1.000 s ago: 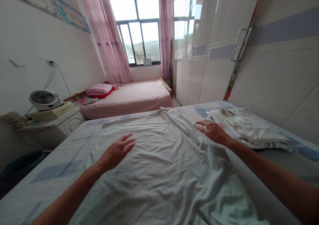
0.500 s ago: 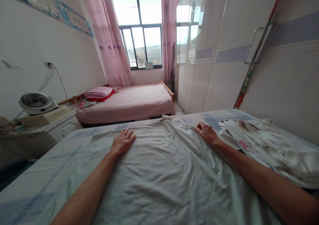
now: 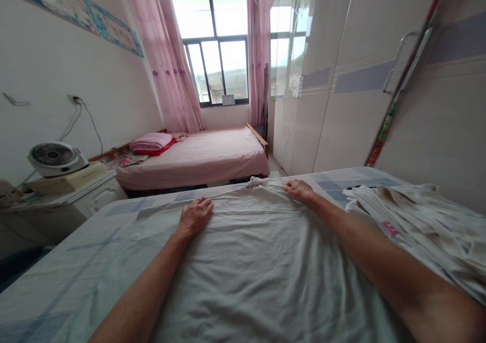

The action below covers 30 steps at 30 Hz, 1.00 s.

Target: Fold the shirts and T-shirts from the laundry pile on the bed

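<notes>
**Pale, wrinkled fabric cloth [image 3: 250, 277] spread across a blue-and-white patterned bed [image 3: 34, 282]**

The left hand [image 3: 196, 215] lies palm-down toward the bed's far side, fingers loosely extended on the cloth. The right hand [image 3: 299, 189] is at the bed's far edge; whether its fingers grip fabric, I cannot tell. Rumpled white clothes [image 3: 421, 216] lie on the bed's right.

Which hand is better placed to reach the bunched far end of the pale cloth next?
Probably the right hand: it is nearer the bunched end, while the left hand rests on the pale cloth farther from it.
</notes>
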Motion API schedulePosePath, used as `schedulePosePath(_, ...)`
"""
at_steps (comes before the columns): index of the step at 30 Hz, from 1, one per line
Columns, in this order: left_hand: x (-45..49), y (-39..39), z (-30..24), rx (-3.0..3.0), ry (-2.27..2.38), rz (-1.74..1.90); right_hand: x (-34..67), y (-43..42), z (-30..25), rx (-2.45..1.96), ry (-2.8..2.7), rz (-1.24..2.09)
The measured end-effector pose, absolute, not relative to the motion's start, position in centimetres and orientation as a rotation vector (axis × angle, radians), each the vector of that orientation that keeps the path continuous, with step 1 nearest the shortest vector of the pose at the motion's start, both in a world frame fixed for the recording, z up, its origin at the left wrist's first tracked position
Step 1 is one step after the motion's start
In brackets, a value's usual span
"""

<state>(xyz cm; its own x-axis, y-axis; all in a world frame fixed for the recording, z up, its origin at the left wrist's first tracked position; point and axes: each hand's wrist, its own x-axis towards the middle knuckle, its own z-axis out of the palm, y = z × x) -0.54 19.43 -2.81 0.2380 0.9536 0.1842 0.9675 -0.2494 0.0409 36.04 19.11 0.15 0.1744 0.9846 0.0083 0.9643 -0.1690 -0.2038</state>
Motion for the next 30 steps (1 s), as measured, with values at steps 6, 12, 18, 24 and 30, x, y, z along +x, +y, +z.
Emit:
schedulePosePath(6,-0.4,19.8,-4.1,-2.43,-1.939,-0.216,35.3,20.9,-1.0,-2.388,-1.726,0.047)
schedulePosePath(12,-0.2,19.7,-3.9,-2.419,-1.947,-0.196,34.4,21.9,-0.6,-2.257,-1.834,-0.144)
schedulePosePath(18,0.0,19.6,-3.9,-2.408,-1.948,-0.208,30.8,24.0,0.1,-2.023,-2.086,-0.225)
schedulePosePath(24,0.0,19.6,-4.0,-2.416,-1.981,-0.275,28.6,26.0,0.3,-2.03,-2.091,-0.245)
schedulePosePath(30,0.1,19.5,-3.9,-2.423,-1.995,-0.286,28.1,26.0,0.2,-2.006,-1.979,-0.218)
